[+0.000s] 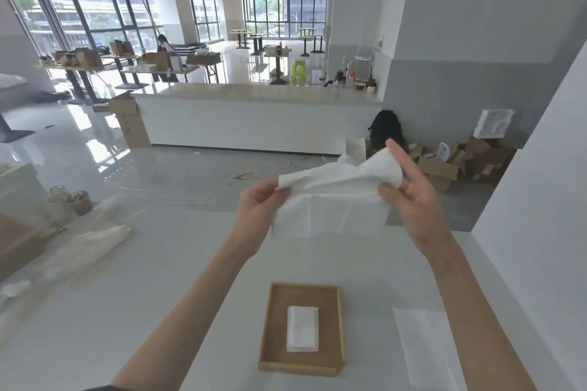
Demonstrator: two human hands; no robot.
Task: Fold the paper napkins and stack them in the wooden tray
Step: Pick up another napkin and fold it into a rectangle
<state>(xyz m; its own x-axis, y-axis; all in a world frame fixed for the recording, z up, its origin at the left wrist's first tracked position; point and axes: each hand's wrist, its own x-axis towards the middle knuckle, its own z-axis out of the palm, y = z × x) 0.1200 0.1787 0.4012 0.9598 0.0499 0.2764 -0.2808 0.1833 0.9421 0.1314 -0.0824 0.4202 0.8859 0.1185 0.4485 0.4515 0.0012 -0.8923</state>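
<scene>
Both hands hold one white paper napkin [330, 206] up in the air above the white table [158, 295]. My left hand [257, 209] pinches its upper left corner. My right hand [413, 197] grips its upper right part, which is bunched around the fingers. The rest of the sheet hangs down, half unfolded. Below, near the table's front edge, lies the wooden tray [276, 327] with a folded napkin stack [302, 328] in its middle. A flat, unfolded napkin [425, 346] rests on the table to the right of the tray.
Crumpled clear plastic wrap [95, 241] and two small jars [71, 200] sit at the table's left. A white wall [540, 216] runs close along the right side. Beyond the table is open floor, a long white counter [254, 117] and cardboard boxes [444, 165].
</scene>
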